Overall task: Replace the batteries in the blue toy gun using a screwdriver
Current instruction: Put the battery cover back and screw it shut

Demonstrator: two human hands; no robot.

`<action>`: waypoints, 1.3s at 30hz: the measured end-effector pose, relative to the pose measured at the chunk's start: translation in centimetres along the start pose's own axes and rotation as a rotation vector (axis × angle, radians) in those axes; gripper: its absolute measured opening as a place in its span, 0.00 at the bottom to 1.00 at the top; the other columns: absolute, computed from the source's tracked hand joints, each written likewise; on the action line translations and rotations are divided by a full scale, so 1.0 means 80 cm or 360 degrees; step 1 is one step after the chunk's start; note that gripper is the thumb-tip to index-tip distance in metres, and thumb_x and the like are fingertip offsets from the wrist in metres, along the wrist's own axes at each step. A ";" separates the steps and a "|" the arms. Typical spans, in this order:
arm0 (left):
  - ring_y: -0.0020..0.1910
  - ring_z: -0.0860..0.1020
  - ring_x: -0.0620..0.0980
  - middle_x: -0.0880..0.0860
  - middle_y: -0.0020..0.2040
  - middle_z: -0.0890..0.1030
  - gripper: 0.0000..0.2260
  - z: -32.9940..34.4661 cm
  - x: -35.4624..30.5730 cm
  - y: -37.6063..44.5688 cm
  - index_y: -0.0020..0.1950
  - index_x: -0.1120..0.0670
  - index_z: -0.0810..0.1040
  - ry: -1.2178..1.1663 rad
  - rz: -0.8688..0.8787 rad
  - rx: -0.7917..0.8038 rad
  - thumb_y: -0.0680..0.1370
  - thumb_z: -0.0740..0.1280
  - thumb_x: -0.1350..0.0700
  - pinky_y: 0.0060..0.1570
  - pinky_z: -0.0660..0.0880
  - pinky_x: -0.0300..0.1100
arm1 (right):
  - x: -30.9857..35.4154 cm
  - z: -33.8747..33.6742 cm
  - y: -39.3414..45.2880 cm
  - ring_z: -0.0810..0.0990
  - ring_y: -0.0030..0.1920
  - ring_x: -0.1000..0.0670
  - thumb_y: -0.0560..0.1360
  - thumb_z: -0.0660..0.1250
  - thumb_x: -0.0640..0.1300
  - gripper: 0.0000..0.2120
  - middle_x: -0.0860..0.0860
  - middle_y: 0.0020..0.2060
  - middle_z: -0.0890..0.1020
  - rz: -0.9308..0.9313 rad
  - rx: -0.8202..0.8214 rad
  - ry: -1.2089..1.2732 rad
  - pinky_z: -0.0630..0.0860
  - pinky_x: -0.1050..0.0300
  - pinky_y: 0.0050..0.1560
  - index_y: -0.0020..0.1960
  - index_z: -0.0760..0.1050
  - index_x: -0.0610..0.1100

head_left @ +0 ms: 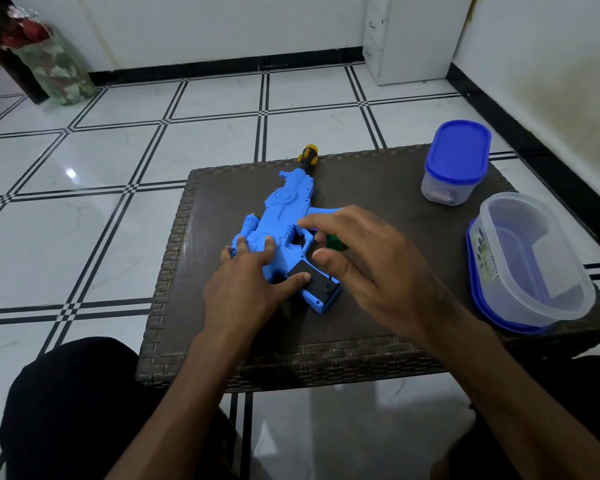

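The toy gun point(284, 233) lies on the desk point(378, 188), pinned by the flat, open left hand point(246, 282). The right hand point(364, 261) pinches the screwdriver point(334, 242); a tilted tip could slip off the screw.

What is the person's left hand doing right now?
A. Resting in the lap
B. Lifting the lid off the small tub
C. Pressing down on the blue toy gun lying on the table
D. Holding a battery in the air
C: the left hand lies flat on the blue toy gun, fingers spread over its body and thumb by the black panel on the grip, while the gun rests on the table.
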State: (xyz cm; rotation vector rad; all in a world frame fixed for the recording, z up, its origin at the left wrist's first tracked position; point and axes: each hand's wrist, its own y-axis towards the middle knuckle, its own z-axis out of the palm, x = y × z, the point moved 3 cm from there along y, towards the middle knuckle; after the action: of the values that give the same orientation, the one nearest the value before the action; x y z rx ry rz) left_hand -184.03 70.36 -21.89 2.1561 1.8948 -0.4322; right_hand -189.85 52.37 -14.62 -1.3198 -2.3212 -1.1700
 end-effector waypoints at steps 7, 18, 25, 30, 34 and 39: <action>0.75 0.60 0.54 0.53 0.77 0.62 0.36 0.001 0.000 0.000 0.71 0.40 0.68 -0.0001 -0.0007 -0.0007 0.66 0.63 0.27 0.59 0.73 0.54 | 0.000 -0.005 0.000 0.79 0.51 0.55 0.80 0.63 0.34 0.14 0.50 0.51 0.81 -0.0007 -0.0047 0.0160 0.72 0.69 0.55 0.65 0.77 0.39; 0.76 0.57 0.54 0.54 0.78 0.60 0.36 -0.001 -0.002 -0.001 0.72 0.40 0.67 -0.0009 -0.0013 0.0007 0.67 0.65 0.28 0.60 0.72 0.53 | -0.001 -0.006 -0.001 0.79 0.59 0.54 0.79 0.60 0.28 0.18 0.46 0.59 0.80 -0.0024 0.0072 0.0259 0.72 0.65 0.62 0.66 0.75 0.37; 0.76 0.58 0.55 0.54 0.78 0.60 0.37 -0.002 -0.003 -0.001 0.73 0.41 0.66 0.0013 -0.0003 0.0011 0.67 0.64 0.28 0.61 0.71 0.53 | -0.002 -0.007 0.002 0.80 0.50 0.53 0.79 0.63 0.31 0.09 0.47 0.49 0.82 -0.0098 0.0013 0.0114 0.73 0.67 0.53 0.54 0.81 0.38; 0.75 0.58 0.55 0.54 0.77 0.61 0.34 -0.004 0.005 -0.001 0.74 0.40 0.64 0.0009 0.0075 0.0057 0.70 0.68 0.34 0.59 0.72 0.53 | -0.005 -0.023 -0.002 0.80 0.52 0.54 0.77 0.66 0.30 0.09 0.50 0.49 0.82 -0.0037 -0.0083 0.0150 0.74 0.63 0.54 0.54 0.81 0.39; 0.76 0.56 0.54 0.52 0.78 0.57 0.32 -0.005 0.011 -0.002 0.75 0.39 0.60 0.0049 0.0132 0.0071 0.75 0.69 0.44 0.62 0.72 0.54 | -0.017 -0.051 -0.007 0.80 0.53 0.55 0.77 0.66 0.32 0.10 0.50 0.50 0.82 0.0142 -0.0392 0.0097 0.77 0.62 0.53 0.55 0.80 0.42; 0.77 0.56 0.54 0.54 0.79 0.57 0.29 -0.007 0.014 0.003 0.75 0.39 0.62 -0.0001 0.0160 0.0129 0.77 0.69 0.51 0.65 0.70 0.55 | -0.048 -0.059 -0.026 0.79 0.52 0.54 0.77 0.67 0.33 0.08 0.48 0.50 0.83 0.0297 -0.0573 -0.0358 0.77 0.64 0.54 0.53 0.80 0.41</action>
State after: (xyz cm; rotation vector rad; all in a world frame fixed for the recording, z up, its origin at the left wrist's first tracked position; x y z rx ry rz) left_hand -183.61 71.57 -21.81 2.2904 1.7878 -0.4977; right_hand -190.19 45.98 -14.71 -1.8334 -2.1340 -1.4931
